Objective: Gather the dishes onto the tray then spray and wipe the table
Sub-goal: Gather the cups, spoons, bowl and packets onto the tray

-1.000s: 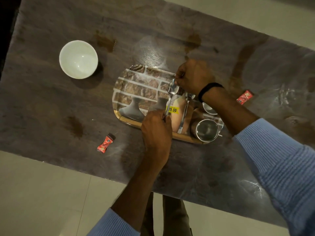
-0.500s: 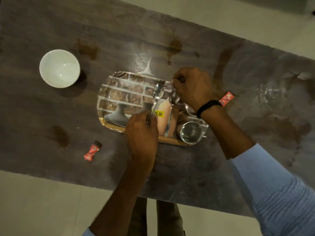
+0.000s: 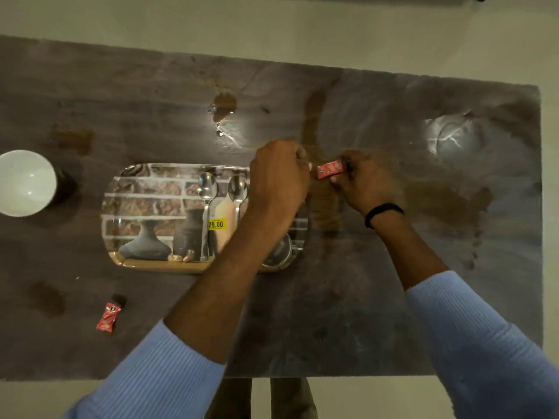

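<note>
The gathering looks partly done: two spoons point(image 3: 207, 189) and a steel cup point(image 3: 279, 252) lie on the tray point(image 3: 157, 264), while the white bowl point(image 3: 25, 182) sits well apart at the left end of the table point(image 3: 332, 313). The right hand point(image 3: 360, 186) pinches a red wrapper point(image 3: 330, 169) just beside the tray, and a second wrapper point(image 3: 108, 317) lies near the front edge. The left hand point(image 3: 278, 176) is curled over the tray's far corner; whether it holds anything cannot be told. Brown stains point(image 3: 223, 105) show, so spraying and wiping seem yet to come

Your worktop point(image 3: 363, 313) is a dark, streaked slab blotched with brown spills point(image 3: 224, 105). On it a picture-printed tray point(image 3: 151, 266) lies near the middle, a white bowl point(image 3: 25, 182) stands well to its left, and a red wrapper point(image 3: 108, 316) lies near your front edge, left of the tray.
</note>
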`<state>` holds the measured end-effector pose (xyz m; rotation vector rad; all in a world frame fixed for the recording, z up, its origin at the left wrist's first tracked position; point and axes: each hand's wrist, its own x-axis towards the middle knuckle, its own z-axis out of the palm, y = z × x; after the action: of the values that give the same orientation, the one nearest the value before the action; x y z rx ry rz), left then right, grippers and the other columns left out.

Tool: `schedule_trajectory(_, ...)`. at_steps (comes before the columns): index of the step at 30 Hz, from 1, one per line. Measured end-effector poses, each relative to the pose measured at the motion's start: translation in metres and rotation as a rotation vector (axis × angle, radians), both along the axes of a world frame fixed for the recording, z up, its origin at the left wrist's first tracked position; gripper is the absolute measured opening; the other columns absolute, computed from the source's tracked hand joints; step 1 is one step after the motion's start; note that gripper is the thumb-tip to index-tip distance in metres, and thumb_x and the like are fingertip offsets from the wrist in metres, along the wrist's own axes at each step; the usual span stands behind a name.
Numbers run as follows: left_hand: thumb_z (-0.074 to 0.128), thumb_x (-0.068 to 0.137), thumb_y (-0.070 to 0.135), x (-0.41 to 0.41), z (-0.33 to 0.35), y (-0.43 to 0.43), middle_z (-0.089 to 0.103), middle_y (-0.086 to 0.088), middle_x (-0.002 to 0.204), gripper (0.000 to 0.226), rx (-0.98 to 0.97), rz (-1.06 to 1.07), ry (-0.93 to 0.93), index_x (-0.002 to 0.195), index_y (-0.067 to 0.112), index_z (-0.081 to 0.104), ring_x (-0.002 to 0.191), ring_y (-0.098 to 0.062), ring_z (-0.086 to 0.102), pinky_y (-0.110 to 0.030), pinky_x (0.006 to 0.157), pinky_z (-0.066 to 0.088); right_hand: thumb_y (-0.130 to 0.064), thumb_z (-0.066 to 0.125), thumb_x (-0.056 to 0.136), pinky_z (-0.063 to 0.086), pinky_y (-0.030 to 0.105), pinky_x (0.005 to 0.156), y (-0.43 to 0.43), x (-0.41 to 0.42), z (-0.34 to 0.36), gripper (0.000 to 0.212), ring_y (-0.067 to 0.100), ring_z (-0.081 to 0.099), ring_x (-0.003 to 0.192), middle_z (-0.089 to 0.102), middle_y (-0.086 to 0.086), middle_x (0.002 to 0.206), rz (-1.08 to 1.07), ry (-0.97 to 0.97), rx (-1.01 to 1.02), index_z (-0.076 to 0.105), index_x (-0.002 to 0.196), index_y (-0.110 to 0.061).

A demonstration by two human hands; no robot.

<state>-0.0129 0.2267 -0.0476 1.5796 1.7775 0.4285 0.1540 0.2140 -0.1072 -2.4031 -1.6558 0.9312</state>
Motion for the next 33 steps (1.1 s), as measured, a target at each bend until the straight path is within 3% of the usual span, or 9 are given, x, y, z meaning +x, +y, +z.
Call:
schedule_trajectory(4,0.059,0.087,0.008,0.024,-0.019,0.003,0.072,-0.014,0.096,0.017,-0.053,-0.168,0.164,0.094,0.011,0.074,0.093,-0.031,0.067,-0.040,0.084,0.054,-0.025,0.071,0.087,0.051,0.039,0.086,0.007,0.003,-0.010,0.028,0.030,0.065,0.102,0.070,0.011,0.111,-0.011,0.051,0.040,0.067,0.111,-0.012)
schedule_trajectory(8,0.060,0.091,0.009,0.036,-0.038,0.007,0.071,-0.012,0.106,0.020,-0.037,-0.242,0.283,0.107,0.012,0.071,0.099,-0.030,0.066,-0.034,0.080,0.048,-0.027,0.070,0.088,0.047,0.034,0.076,0.009,0.005,-0.016,0.018,0.026,0.065,0.094,0.071,0.009,0.101,-0.046,0.074,0.097,0.070,0.099,-0.012)
schedule_trajectory(12,0.055,0.096,0.009,0.049,-0.039,0.015,0.068,-0.016,0.108,0.016,-0.070,-0.226,0.296,0.105,0.006,0.068,0.101,-0.034,0.065,-0.033,0.071,0.040,-0.025,0.070,0.090,0.039,0.027,0.069,0.007,0.005,-0.018,0.018,0.020,0.061,0.088,0.069,0.007,0.100,-0.050,0.092,0.104,0.067,0.103,-0.012)
schedule_trajectory(16,0.050,0.098,0.008,0.056,-0.040,0.025,0.065,-0.019,0.113,0.018,-0.076,-0.158,0.291,0.108,0.002,0.064,0.106,-0.036,0.062,-0.033,0.071,0.037,-0.018,0.070,0.090,0.040,0.026,0.072,0.007,0.005,-0.017,0.020,0.023,0.063,0.096,0.069,0.008,0.106,-0.057,0.101,0.113,0.067,0.108,-0.012)
schedule_trajectory(21,0.069,0.090,0.026,0.051,-0.052,0.039,0.070,-0.011,0.104,0.020,-0.198,-0.097,0.108,0.101,0.010,0.072,0.099,-0.028,0.066,-0.030,0.071,0.041,-0.026,0.069,0.090,0.043,0.028,0.069,0.007,0.005,-0.017,0.018,0.021,0.064,0.092,0.069,0.006,0.102,-0.045,0.120,0.118,0.067,0.104,-0.014)
schedule_trajectory(24,0.074,0.087,0.026,0.040,-0.045,0.041,0.070,0.002,0.087,0.012,-0.231,-0.065,-0.038,0.091,0.014,0.075,0.085,-0.014,0.066,-0.022,0.064,0.043,-0.038,0.069,0.089,0.052,0.034,0.071,0.007,0.005,-0.008,0.027,0.014,0.063,0.081,0.069,0.002,0.093,-0.094,0.270,0.117,0.068,0.099,-0.013)
schedule_trajectory(28,0.079,0.082,0.024,0.003,-0.021,0.035,0.066,0.009,0.069,0.009,-0.232,-0.017,-0.204,0.082,0.017,0.074,0.066,-0.005,0.062,-0.022,0.061,0.047,-0.023,0.077,0.085,0.058,0.039,0.084,0.004,-0.006,0.017,0.016,0.012,0.069,0.084,0.073,0.000,0.093,-0.167,0.488,0.147,0.070,0.096,-0.014)
schedule_trajectory(30,0.080,0.082,0.019,-0.020,-0.005,0.029,0.070,0.003,0.070,0.011,-0.247,0.038,-0.325,0.087,0.010,0.075,0.060,-0.005,0.064,-0.022,0.058,0.049,-0.023,0.078,0.084,0.059,0.034,0.081,0.002,-0.022,0.032,0.016,0.011,0.071,0.085,0.074,-0.001,0.091,-0.173,0.559,0.151,0.070,0.096,-0.015)
schedule_trajectory(33,0.075,0.087,0.014,-0.060,0.018,0.018,0.068,-0.005,0.069,0.011,-0.255,0.114,-0.399,0.091,0.005,0.072,0.047,-0.002,0.058,-0.015,0.043,0.042,-0.020,0.078,0.083,0.056,0.021,0.071,-0.002,-0.057,0.052,0.013,-0.003,0.065,0.070,0.068,-0.012,0.078,-0.143,0.623,0.193,0.067,0.086,-0.026)
